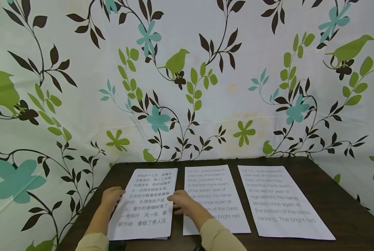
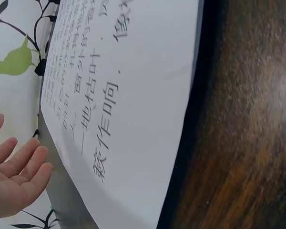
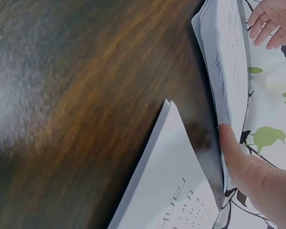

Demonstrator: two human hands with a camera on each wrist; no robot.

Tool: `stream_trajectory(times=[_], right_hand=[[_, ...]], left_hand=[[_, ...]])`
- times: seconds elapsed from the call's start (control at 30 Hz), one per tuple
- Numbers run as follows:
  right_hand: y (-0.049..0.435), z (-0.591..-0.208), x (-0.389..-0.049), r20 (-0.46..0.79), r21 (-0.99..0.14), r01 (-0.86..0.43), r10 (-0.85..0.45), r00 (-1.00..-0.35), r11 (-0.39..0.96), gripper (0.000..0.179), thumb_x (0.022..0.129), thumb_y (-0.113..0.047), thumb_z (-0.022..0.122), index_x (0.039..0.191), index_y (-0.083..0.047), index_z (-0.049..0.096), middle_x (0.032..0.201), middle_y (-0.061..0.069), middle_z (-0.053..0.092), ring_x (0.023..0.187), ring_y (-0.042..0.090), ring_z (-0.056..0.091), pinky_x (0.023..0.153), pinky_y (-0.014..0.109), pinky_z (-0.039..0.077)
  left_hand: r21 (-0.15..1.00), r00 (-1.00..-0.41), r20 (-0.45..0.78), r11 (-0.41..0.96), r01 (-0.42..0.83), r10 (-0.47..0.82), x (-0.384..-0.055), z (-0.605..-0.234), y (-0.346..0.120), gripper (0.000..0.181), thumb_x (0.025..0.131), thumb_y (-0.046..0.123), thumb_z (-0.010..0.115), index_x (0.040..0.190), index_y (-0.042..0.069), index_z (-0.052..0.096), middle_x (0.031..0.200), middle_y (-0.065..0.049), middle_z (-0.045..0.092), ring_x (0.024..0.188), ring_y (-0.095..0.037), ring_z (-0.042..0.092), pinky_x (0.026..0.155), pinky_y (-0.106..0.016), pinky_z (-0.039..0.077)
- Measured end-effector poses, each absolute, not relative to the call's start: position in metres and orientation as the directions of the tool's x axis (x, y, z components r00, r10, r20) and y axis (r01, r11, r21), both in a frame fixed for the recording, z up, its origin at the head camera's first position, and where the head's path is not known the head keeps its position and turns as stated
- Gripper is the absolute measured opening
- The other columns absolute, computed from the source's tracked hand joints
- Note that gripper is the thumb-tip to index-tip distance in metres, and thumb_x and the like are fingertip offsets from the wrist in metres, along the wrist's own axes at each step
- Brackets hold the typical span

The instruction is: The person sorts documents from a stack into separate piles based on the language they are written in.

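Note:
A stack of paper sheets (image 1: 146, 209) printed with Chinese characters lies at the left of the dark wooden table. Beside its left edge is my left hand (image 1: 112, 196), fingers loosely bent and slightly apart from the paper in the left wrist view, where the hand (image 2: 19, 179) shows its palm. On the stack's other side, my right hand (image 1: 184, 203) reaches over the middle sheets (image 1: 205, 177), which carry English text. Its thumb (image 3: 248, 167) touches or nearly touches the stack's right edge in the right wrist view; most of its other fingers are hidden there.
A third set of English-printed paper (image 1: 277, 202) lies at the right of the table (image 1: 312, 184). Behind the table hangs a white cloth (image 1: 187, 139) patterned with leaves, flowers and birds. Small dark objects (image 1: 117, 245) show at the bottom edge near my sleeves.

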State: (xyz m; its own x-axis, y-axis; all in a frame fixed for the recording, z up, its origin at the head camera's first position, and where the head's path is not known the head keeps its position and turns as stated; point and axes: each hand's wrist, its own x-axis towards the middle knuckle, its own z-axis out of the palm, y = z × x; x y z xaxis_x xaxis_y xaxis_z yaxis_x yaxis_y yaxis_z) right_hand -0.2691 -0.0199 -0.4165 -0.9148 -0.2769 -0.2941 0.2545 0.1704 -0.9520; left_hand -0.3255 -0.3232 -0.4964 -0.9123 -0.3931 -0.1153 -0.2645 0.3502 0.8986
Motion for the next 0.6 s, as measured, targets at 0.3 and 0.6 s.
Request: stream_trajectory(times=[0.3, 0.6], right_hand=[[-0.005, -0.407, -0.271, -0.284, -0.95, 0.233, -0.264, -0.922, 0.209, 0.047, 0.082, -0.014, 0.054, 0.118, 0.011, 0.04, 0.105, 0.022, 0.05, 0.094, 0.039, 0.05, 0.069, 0.046, 0.046], [0.009, -0.404, -0.277, -0.269, -0.955, 0.227, -0.239, -0.933, 0.19, 0.05, 0.08, -0.013, 0.054, 0.119, 0.012, 0.037, 0.106, 0.023, 0.049, 0.094, 0.04, 0.049, 0.071, 0.047, 0.045]], left_hand=[[0.92, -0.917, -0.122, 0.305, -0.248, -0.379, -0.338, -0.492, -0.302, 0.054, 0.081, 0.025, 0.057, 0.124, -0.001, 0.037, 0.123, -0.024, 0.035, 0.107, -0.042, 0.038, 0.087, -0.054, 0.029], [0.923, -0.924, -0.163, 0.277, -0.266, -0.345, -0.355, -0.49, -0.282, 0.051, 0.079, 0.023, 0.06, 0.122, 0.003, 0.041, 0.119, -0.022, 0.04, 0.104, -0.041, 0.042, 0.083, -0.052, 0.034]])
